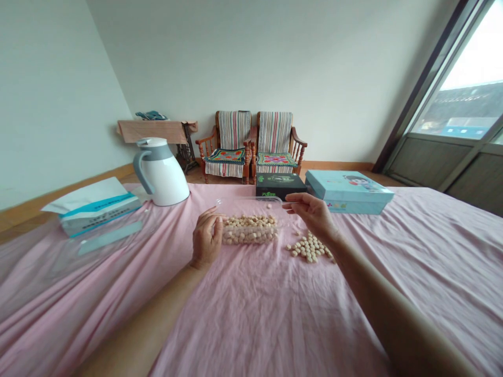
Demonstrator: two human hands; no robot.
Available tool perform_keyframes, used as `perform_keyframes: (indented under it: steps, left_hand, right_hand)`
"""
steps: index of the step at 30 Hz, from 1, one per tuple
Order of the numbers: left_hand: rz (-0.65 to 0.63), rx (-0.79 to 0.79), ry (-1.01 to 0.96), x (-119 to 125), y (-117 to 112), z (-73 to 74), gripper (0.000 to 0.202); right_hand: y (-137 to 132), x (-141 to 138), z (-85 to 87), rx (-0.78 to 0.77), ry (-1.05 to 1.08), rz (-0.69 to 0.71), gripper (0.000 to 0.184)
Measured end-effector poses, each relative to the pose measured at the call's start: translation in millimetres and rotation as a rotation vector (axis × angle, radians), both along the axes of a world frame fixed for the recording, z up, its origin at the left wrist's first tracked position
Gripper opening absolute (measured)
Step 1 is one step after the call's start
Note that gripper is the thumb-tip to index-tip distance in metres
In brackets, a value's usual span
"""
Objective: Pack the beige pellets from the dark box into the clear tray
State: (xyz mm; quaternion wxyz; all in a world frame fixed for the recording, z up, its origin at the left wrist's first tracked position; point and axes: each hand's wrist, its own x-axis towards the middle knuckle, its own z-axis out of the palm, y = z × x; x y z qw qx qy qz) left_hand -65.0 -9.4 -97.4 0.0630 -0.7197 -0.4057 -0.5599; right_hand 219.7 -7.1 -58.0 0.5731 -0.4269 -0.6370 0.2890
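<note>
A clear plastic container point(251, 201) partly filled with small pale round seeds point(249, 229) stands on the pink cloth. My left hand point(206, 241) is wrapped against the container's left side. My right hand point(310, 212) hovers over the container's right rim, its fingers pinched together; what they hold is too small to make out. A loose heap of the same pale seeds point(309, 247) lies on the cloth just under my right wrist.
A white jug with a grey handle point(161, 172) stands far left. A white and blue packet point(96, 205) lies at the left. A black box point(280, 186) and a light blue box point(348, 192) sit behind the container. Two wooden chairs point(251, 146) stand by the wall.
</note>
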Motion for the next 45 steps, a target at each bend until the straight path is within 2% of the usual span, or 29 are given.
perform_keyframes:
  steps: [2,4,7,10,14,17,19,21,24,25,26,28,30,31,34,36,40,43,45]
  left_hand:
    - [0.0,0.004,-0.001,0,0,0.1,0.026]
    - [-0.001,0.007,0.004,0,1,0.0,0.026]
    - [-0.003,0.008,0.007,-1,1,-0.3,0.026]
    - [-0.002,0.011,0.007,-1,1,-0.5,0.026]
    - [0.001,0.001,0.006,0,0,-0.4,0.027]
    - [-0.004,-0.009,-0.001,0,-1,0.0,0.027]
    - [-0.008,-0.009,-0.003,0,-1,0.5,0.027]
    - [-0.004,-0.012,-0.001,1,-1,0.9,0.027]
    - [0.004,-0.012,-0.001,1,-2,1.4,0.027]
    - [0.004,-0.012,-0.001,1,-2,1.5,0.027]
    - [0.003,-0.009,0.0,1,-2,1.6,0.027]
    - [-0.001,-0.006,0.001,1,-1,1.7,0.027]
    - [-0.004,-0.005,0.005,0,-1,1.6,0.027]
    - [-0.005,-0.005,0.007,0,-1,1.5,0.027]
    - [-0.005,-0.006,0.006,0,-1,1.5,0.027]
    - [-0.006,-0.007,0.005,1,-1,1.9,0.027]
    - [0.001,-0.017,0.009,1,-2,3.1,0.028]
    - [0.006,-0.017,0.011,1,-3,3.4,0.029]
    - [0.004,-0.019,0.012,1,-2,3.2,0.029]
  right_hand:
    - [3,7,-5.6,-0.017,-0.163,-0.16,0.02]
    - [7,17,-16.0,-0.062,-0.481,-0.3,0.015]
    - [9,26,-32.3,-0.171,-0.935,-0.279,0.016]
    - [7,26,-42.2,-0.252,-1.133,-0.22,0.019]
    - [9,25,-44.9,-0.239,-1.092,-0.265,0.021]
    - [13,25,-38.7,-0.123,-0.886,-0.44,0.019]
    - [12,21,-29.9,-0.039,-0.702,-0.499,0.015]
    - [7,12,-19.2,0.002,-0.483,-0.384,0.014]
    - [-3,-4,-5.3,0.018,-0.151,-0.055,0.029]
    - [-5,-7,-2.5,0.021,-0.084,-0.008,0.031]
    - [-7,-8,-1.0,0.021,-0.059,-0.019,0.03]
    - [-7,-5,-1.5,-0.004,-0.14,-0.157,0.022]
    - [-5,2,-5.2,-0.055,-0.353,-0.273,0.018]
    - [-4,6,-7.3,-0.078,-0.488,-0.278,0.017]
    - [-8,9,-11.1,-0.149,-0.881,-0.153,0.015]
    - [-14,4,-10.5,-0.225,-1.038,-0.054,0.011]
    - [-25,-10,-8.5,-0.362,-1.082,0.069,0.012]
    - [-22,-10,-13.7,-0.372,-1.072,0.104,0.015]
    - [-15,-3,-19.9,-0.344,-1.056,0.07,0.014]
